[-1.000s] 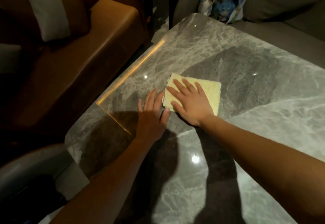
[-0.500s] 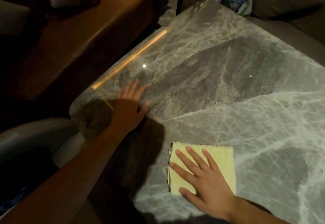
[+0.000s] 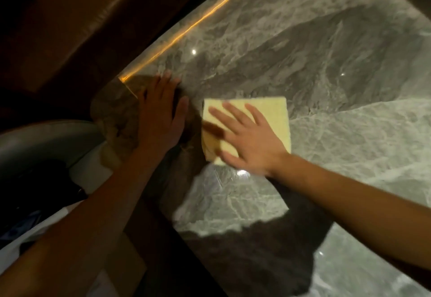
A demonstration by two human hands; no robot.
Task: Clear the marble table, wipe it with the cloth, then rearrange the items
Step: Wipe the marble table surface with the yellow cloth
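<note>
- Cloth [image 3: 268, 112]: pale yellow square lying flat on the marble table [image 3: 326, 63], near the tabletop's left corner and a little in from the left edge.
- Right hand [image 3: 249, 143]: palm down on the cloth's near-left part; fingers [image 3: 235, 116] straight and spread, pressing it to the stone and gripping nothing. Slightly blurred.
- Left hand [image 3: 161, 119]: flat on the bare tabletop at that corner, just beside the cloth's left edge but apart from it; its fingers [image 3: 164, 87] are extended and close together, holding nothing.
- Tabletop: polished grey marble with white veins and small light glints; an orange streak [image 3: 186, 28] runs along the left edge; arm shadows fall on the near part.
- Room: dim; brown sofa [image 3: 70, 28] beyond the left edge, grey curved seat [image 3: 35, 143] by the corner.
</note>
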